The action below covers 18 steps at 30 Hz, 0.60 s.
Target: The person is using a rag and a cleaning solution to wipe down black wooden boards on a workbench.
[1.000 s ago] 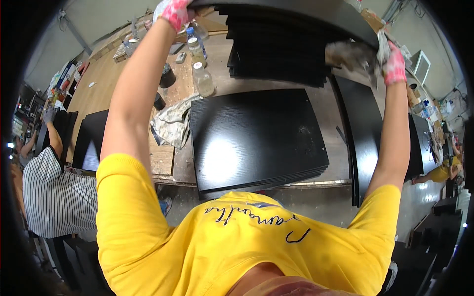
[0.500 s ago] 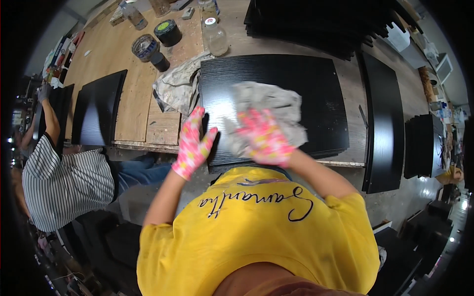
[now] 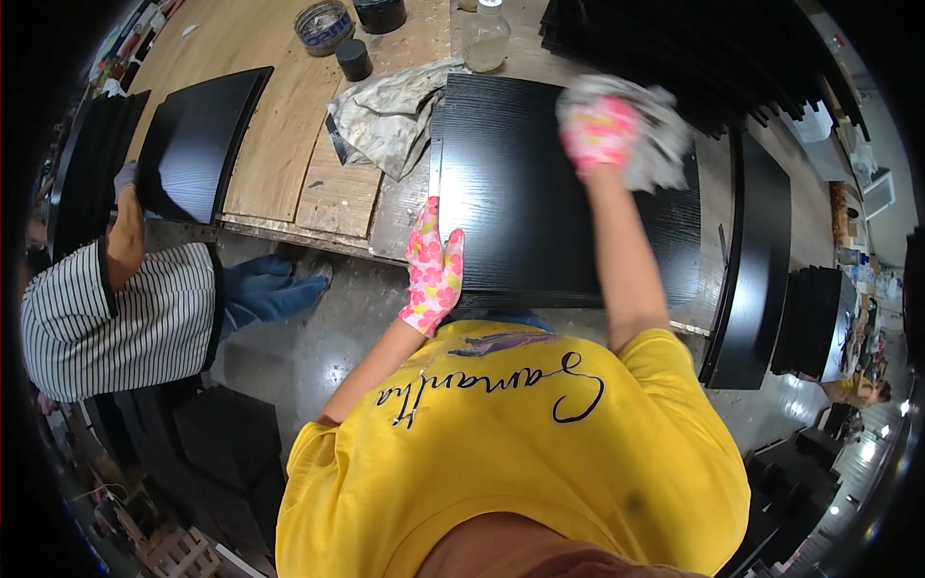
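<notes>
A black wood-grain panel (image 3: 520,193) lies before me at the table's front edge, with more panel edges showing beneath it. My left hand (image 3: 433,270), in a pink floral glove, rests at the panel's near left edge with its fingers stretched out and thumb apart. Near the far right part of the panel, my right hand (image 3: 599,135) wears a matching glove and holds a crumpled grey cloth (image 3: 660,135). That hand and the cloth are blurred by motion. Another stained cloth (image 3: 385,116) lies bunched just left of the panel.
Behind the stained cloth stand a small black pot (image 3: 354,60), an open tin (image 3: 323,27) and a glass jar (image 3: 485,43). Black panels are stacked at the far right (image 3: 665,58); another panel (image 3: 750,260) stands to the right. A co-worker in a striped shirt (image 3: 145,318) is at my left.
My right hand has swept the cloth away from me and to the right across the panel. My left hand stays at the left edge. The whole view has shifted.
</notes>
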Tool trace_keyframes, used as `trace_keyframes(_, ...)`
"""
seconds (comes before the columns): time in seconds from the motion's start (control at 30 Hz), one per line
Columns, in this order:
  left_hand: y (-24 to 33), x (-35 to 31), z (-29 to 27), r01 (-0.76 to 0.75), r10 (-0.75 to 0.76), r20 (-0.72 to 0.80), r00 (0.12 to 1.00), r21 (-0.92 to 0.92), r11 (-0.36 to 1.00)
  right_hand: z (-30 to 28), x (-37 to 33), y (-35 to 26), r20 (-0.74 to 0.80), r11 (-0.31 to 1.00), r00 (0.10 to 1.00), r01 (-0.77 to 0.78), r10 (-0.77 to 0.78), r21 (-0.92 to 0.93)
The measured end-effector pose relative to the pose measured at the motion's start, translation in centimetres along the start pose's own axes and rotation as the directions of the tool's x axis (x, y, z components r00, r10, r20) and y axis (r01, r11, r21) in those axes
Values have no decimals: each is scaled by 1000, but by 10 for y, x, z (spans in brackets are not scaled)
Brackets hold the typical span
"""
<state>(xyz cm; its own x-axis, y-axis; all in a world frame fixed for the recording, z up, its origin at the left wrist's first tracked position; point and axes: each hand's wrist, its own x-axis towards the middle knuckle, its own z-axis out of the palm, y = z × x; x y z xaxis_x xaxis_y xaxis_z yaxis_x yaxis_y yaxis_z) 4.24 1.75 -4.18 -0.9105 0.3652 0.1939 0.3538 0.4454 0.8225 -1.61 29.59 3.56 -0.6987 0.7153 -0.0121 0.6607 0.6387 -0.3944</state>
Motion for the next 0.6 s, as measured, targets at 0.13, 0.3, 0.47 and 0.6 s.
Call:
trace_keyframes(0.13, -2, 6, 8, 104, -97, 50, 994, -182, 978, 76, -50, -101, -52, 799, 801, 585, -596, -139)
trace_keyframes(0.3, -2, 2, -5, 118, -120, -12, 993, -122, 985, 50, -78, -17, -31, 708, 708, 706, -706, 4)
trace_keyframes(0.47, 9, 7, 3, 51, -42, 51, 998, -194, 980, -51, -58, 242, -369, 952, 900, 135, -234, -274)
trace_keyframes(0.6, -9, 8, 9, 54, -46, 41, 998, -211, 976, 20, -178, 183, -183, 998, 982, 48, -53, -34)
